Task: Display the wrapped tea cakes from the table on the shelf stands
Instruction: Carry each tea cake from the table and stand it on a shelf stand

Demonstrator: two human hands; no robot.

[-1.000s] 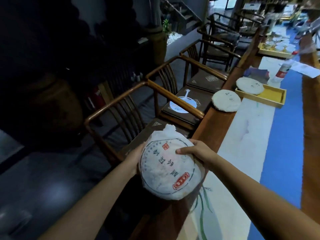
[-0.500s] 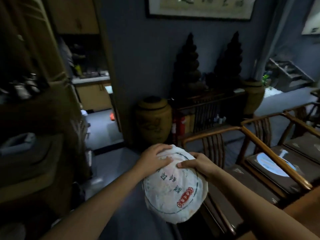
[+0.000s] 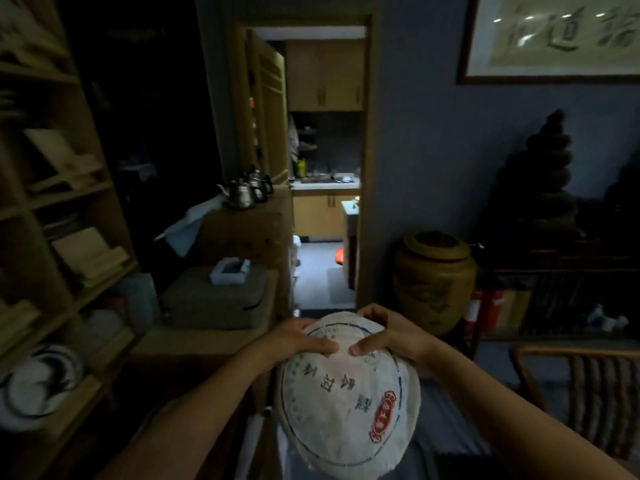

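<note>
left hand (image 3: 300,338), right hand (image 3: 389,336), both gripping tea cake (image 3: 348,398)

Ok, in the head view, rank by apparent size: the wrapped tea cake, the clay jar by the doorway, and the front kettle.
1. Wrapped tea cake, though being nearest the camera inflates it.
2. Clay jar, farther off, so its true size against the cake is unsure.
3. Kettle, smallest and farthest.

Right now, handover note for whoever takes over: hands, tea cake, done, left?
Left hand: grips the upper left edge of the wrapped tea cake.
Right hand: grips its upper right edge.
Tea cake: held in the air in both hands, printed face to the camera, wooden shelf at the left.
Done: one cake picked up.
Left: set it on a shelf stand; no stand is clearly visible here.
</note>
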